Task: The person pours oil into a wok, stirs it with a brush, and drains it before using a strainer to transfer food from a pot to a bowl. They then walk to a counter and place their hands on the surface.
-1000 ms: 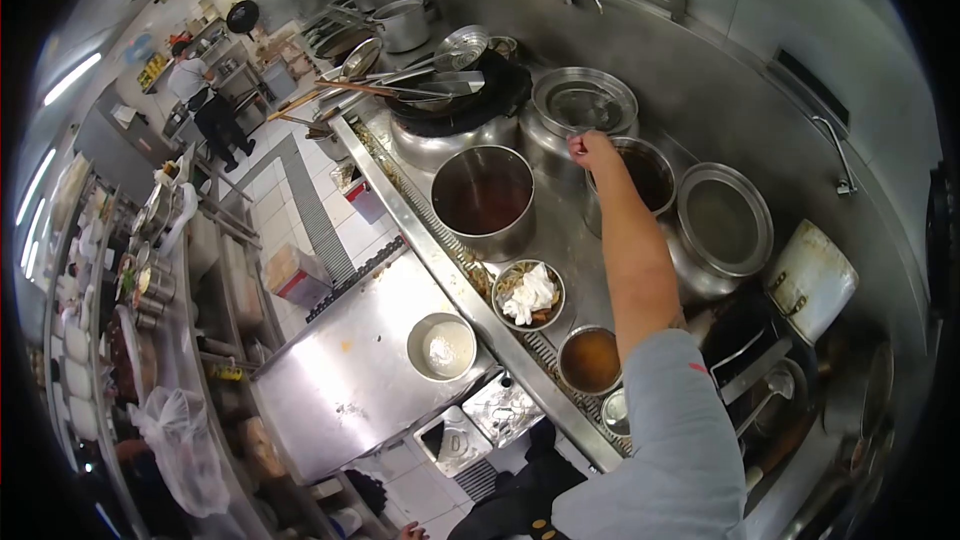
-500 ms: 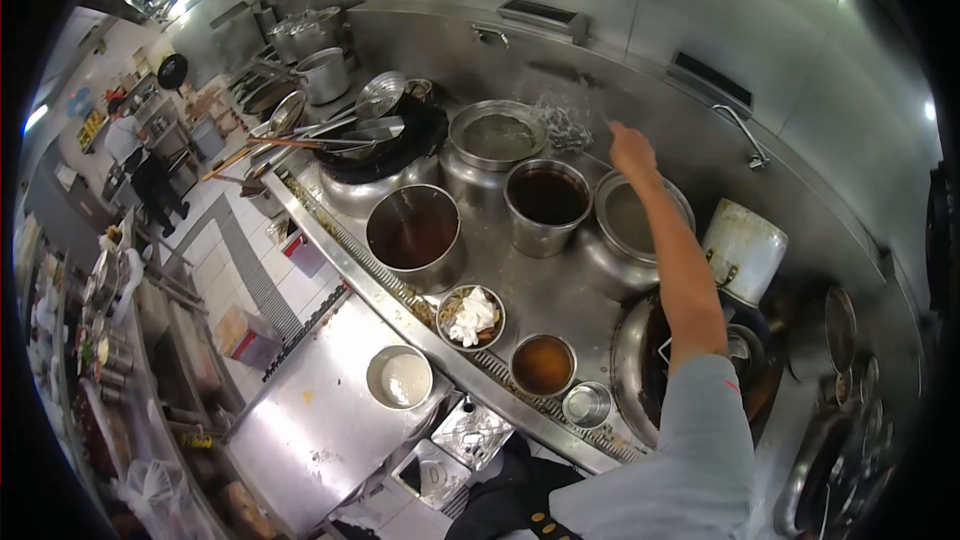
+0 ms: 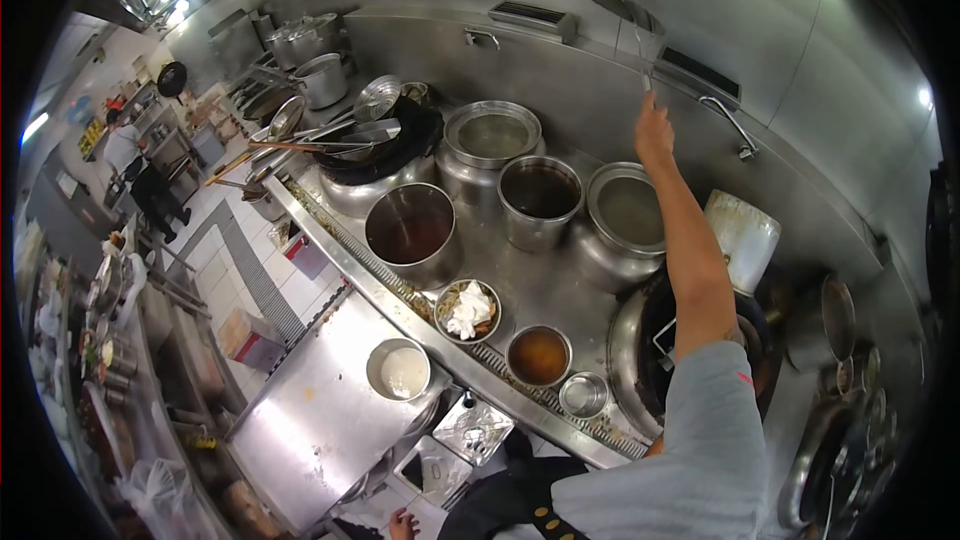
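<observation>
Ladle (image 3: 625,8): thin metal handle, round shallow head, held high against the steel back wall (image 3: 560,90), above the pots. The right hand (image 3: 655,130) has its grip closed round the handle's lower end, arm at full stretch; the left hand (image 3: 400,523) just shows at the bottom edge, can't tell its grip. Steel worktop (image 3: 545,285) carries two pots of dark liquid (image 3: 541,190), a bowl with a white cloth (image 3: 468,310) and a small bowl of brown sauce (image 3: 538,355); the room is a commercial kitchen with a tiled floor (image 3: 245,260), another person (image 3: 135,165) far left.
</observation>
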### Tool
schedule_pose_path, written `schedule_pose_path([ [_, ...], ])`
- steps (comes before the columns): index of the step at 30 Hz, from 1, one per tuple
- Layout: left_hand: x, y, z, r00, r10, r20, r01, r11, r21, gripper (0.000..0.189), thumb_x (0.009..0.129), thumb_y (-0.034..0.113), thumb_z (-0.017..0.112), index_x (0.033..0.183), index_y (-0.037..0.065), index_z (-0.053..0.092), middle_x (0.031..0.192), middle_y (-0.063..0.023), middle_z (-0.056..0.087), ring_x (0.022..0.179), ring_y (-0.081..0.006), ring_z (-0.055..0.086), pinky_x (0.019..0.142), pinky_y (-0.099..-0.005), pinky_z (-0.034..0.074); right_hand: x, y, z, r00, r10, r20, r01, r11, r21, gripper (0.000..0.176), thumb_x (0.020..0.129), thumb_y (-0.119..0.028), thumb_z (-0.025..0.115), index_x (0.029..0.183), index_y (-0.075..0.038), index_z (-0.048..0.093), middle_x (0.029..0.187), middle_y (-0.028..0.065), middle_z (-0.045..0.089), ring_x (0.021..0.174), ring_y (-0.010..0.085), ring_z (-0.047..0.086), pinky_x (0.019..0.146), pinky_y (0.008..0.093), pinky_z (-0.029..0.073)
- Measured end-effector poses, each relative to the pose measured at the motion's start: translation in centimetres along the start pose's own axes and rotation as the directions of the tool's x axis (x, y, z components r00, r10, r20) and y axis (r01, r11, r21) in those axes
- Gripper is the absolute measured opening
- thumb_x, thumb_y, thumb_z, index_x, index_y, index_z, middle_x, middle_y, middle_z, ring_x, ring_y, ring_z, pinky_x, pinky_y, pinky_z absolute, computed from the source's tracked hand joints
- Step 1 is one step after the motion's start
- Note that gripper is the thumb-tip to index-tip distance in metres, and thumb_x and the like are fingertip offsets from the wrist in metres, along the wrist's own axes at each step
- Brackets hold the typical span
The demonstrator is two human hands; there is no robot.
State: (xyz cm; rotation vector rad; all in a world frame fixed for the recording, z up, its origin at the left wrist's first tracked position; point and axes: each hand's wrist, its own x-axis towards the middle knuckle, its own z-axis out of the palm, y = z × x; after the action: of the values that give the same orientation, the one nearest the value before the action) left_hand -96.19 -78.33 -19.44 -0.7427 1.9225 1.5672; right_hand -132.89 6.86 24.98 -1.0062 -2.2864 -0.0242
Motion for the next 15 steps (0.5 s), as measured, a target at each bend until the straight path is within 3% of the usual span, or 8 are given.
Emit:
schedule_pose_path([
  [4, 0.8, -4.2, -0.9, 0.993, 0.007, 0.115, -0.017, 0.996, 0.086, 0.047, 0.095, 0.031, 0.053, 0.136, 0.011, 0.044, 0.114, -0.0122, 0.060, 0.097, -0.0223, 0.061, 0.073, -0.0347, 0.052, 1.4, 1.7, 3.5, 0.978, -0.055, 0.200, 0.065, 0.997, -0.046, 0.037, 0.093, -0.007, 0.042, 0.129, -0.002, 0.045, 0.106, 0.0231, 0.060, 0.092, 0.0406, 0.064, 0.077, 0.0465, 0.053],
  [6, -0.4, -4.4, -0.5, 0.995, -0.042, 0.091, 0.034, 0.995, 0.091, 0.045, 0.094, 0.029, 0.053, 0.134, 0.011, 0.044, 0.112, -0.0119, 0.060, 0.094, -0.0225, 0.062, 0.071, -0.0352, 0.052, 1.3, 0.5, 2.7, 0.974, -0.076, 0.215, -0.009, 0.929, 0.370, 0.030, 0.091, -0.002, 0.042, 0.121, -0.002, 0.047, 0.093, 0.0167, 0.060, 0.075, 0.0310, 0.065, 0.060, 0.0393, 0.053],
  [7, -0.7, -4.3, -0.2, 0.994, -0.062, 0.085, 0.054, 0.994, 0.091, 0.044, 0.094, 0.028, 0.053, 0.134, 0.011, 0.045, 0.111, -0.0117, 0.060, 0.093, -0.0226, 0.062, 0.070, -0.0354, 0.052, 1.1, -0.7, 1.1, 0.974, -0.079, 0.213, -0.007, 0.928, 0.373, 0.030, 0.091, -0.002, 0.042, 0.121, -0.002, 0.047, 0.093, 0.0167, 0.060, 0.075, 0.0310, 0.065, 0.060, 0.0393, 0.053],
  [9, -1.6, -4.1, 0.0, 0.995, -0.078, 0.069, 0.071, 0.992, 0.101, 0.043, 0.093, 0.026, 0.053, 0.132, 0.011, 0.045, 0.108, -0.0114, 0.061, 0.090, -0.0227, 0.062, 0.068, -0.0359, 0.052, 0.2, -3.1, -2.5, 0.908, -0.158, 0.388, -0.364, 0.163, 0.917, 0.020, 0.091, 0.002, 0.040, 0.108, -0.002, 0.048, 0.083, 0.0124, 0.057, 0.055, 0.0182, 0.054, 0.042, 0.0295, 0.042],
  [10, -1.9, -4.1, 0.2, 0.994, -0.084, 0.062, 0.077, 0.991, 0.106, 0.042, 0.093, 0.025, 0.053, 0.131, 0.011, 0.045, 0.107, -0.0112, 0.061, 0.089, -0.0228, 0.062, 0.067, -0.0361, 0.052, 0.3, -3.8, -2.6, 0.906, -0.159, 0.392, -0.368, 0.160, 0.916, 0.020, 0.091, 0.002, 0.040, 0.108, -0.002, 0.048, 0.083, 0.0124, 0.057, 0.055, 0.0182, 0.054, 0.042, 0.0295, 0.042],
  [12, -2.4, -4.0, 0.6, 0.994, -0.091, 0.052, 0.085, 0.990, 0.111, 0.040, 0.092, 0.024, 0.054, 0.130, 0.011, 0.046, 0.104, -0.0109, 0.061, 0.086, -0.0230, 0.062, 0.065, -0.0366, 0.052, 1.4, -4.5, -2.4, 0.887, -0.134, 0.441, -0.458, -0.366, 0.810, 0.012, 0.091, 0.003, 0.037, 0.096, -0.001, 0.047, 0.080, 0.0103, 0.054, 0.049, 0.0107, 0.041, 0.037, 0.0241, 0.031],
  [13, -2.5, -3.7, 0.7, 0.995, -0.092, 0.049, 0.086, 0.990, 0.115, 0.040, 0.092, 0.023, 0.054, 0.129, 0.011, 0.046, 0.103, -0.0107, 0.061, 0.085, -0.0231, 0.063, 0.064, -0.0368, 0.052, 3.2, -3.8, 0.1, 0.887, -0.134, 0.442, -0.459, -0.368, 0.809, 0.012, 0.091, 0.003, 0.037, 0.096, -0.001, 0.047, 0.080, 0.0103, 0.054, 0.049, 0.0107, 0.041, 0.037, 0.0241, 0.031],
  [15, -2.5, -3.6, 0.7, 0.995, -0.089, 0.047, 0.083, 0.989, 0.124, 0.038, 0.091, 0.021, 0.054, 0.127, 0.011, 0.046, 0.101, -0.0104, 0.061, 0.082, -0.0233, 0.063, 0.062, -0.0373, 0.052, 5.9, -0.8, 7.3, 0.604, -0.251, 0.757, -0.763, -0.456, 0.458, 0.009, 0.091, 0.003, 0.038, 0.094, 0.002, 0.046, 0.080, 0.0116, 0.054, 0.048, 0.0112, 0.041, 0.036, 0.0259, 0.031],
])
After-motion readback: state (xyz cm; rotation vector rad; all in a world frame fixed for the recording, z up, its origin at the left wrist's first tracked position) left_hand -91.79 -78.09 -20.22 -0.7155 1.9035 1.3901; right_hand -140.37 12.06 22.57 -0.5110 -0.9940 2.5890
